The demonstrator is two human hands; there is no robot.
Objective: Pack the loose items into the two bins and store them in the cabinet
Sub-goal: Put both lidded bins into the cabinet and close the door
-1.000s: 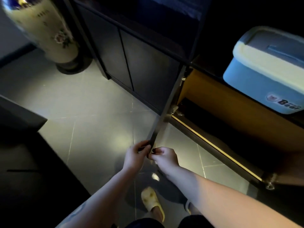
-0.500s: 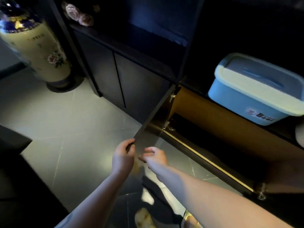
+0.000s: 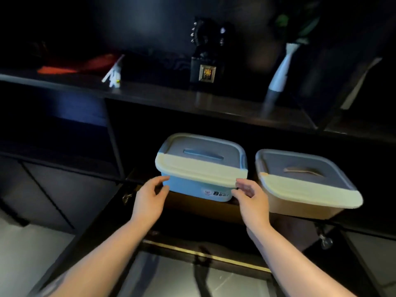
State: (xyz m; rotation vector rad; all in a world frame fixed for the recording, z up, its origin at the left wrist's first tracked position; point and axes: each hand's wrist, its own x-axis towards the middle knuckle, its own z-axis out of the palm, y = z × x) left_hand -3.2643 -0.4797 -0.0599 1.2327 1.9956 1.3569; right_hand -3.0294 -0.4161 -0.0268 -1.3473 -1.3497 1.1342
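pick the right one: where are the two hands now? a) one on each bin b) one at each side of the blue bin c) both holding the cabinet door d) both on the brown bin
b: the left hand and the right hand flank the blue bin on the shelf, while the brown bin beside it goes untouched.

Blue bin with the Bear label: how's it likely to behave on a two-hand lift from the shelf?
The blue bin looks like rigid moulded plastic, so it probably won't flex. Its smooth walls may be slippery; the overhanging lid rim offers a catch for the left hand and right hand. Weight is unclear: the contents are hidden.
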